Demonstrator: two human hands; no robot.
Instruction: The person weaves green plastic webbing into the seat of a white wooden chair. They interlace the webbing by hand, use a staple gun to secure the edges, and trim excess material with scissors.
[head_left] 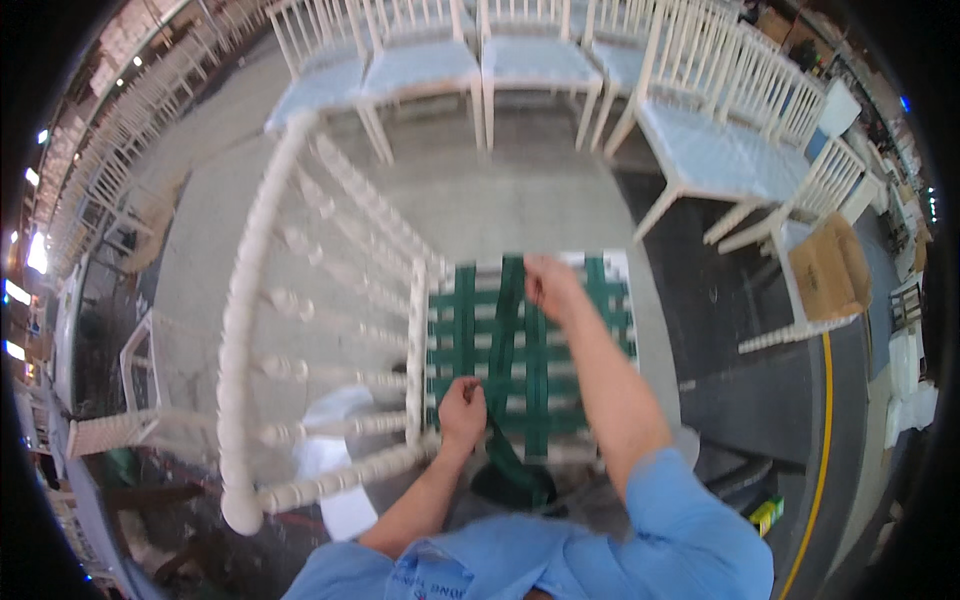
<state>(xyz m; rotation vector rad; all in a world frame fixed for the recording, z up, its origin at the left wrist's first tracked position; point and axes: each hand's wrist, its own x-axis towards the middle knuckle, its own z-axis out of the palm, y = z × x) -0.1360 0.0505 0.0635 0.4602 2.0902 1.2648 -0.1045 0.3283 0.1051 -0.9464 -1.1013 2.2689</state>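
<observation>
In front of me stands a white chair frame point(232, 330) with turned, beaded spindles, its back on my left. Green webbing point(450, 355) is woven in a lattice across its seat. A loose green webbing strap point(503, 340) lies lengthwise over the lattice. At the seat's far edge, my right hand point(550, 288) is closed on this strap. My left hand point(462, 412), fingers curled, is closed at the strap near the seat's close edge. From there the strap trails down toward a dark green heap point(515, 485) by my body; its lower part is hard to make out.
White chairs with pale blue, plastic-looking seats point(420, 72) line the far side. A wide bench-like seat point(715, 150) stands at far right. An open cardboard box point(830, 268) rests on another chair. At left is another white frame point(145, 425). A yellow line point(822, 440) marks the right floor.
</observation>
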